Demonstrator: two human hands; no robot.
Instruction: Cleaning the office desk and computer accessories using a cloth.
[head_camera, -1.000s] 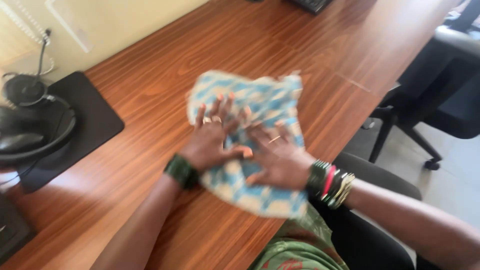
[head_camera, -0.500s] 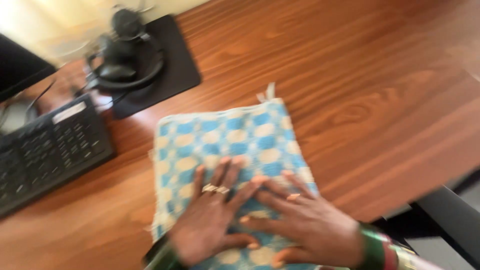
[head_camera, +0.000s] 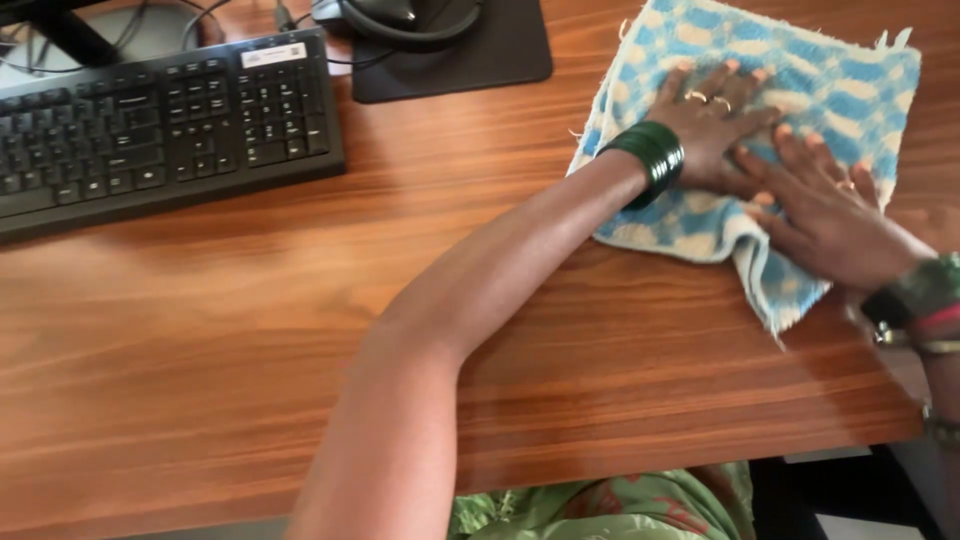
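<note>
- The left hand (head_camera: 712, 125) is lying flat, grip released, fingers pointing to one o'clock, pressing the checked towel (head_camera: 820, 70).
- The right hand (head_camera: 828, 210) is resting flat, grip released, fingers toward eleven o'clock, on the towel's fold on the bench (head_camera: 250, 330).

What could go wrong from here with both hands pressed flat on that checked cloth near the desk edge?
The blue and cream cloth lies near the wooden desk's right front corner, one flap drooping toward the edge; if pushed that way it might slip off. The left hand and right hand overlap at the fingertips, so a fold could bunch between them. A wide leftward sweep might nudge the headset cable by the mouse pad.
</note>
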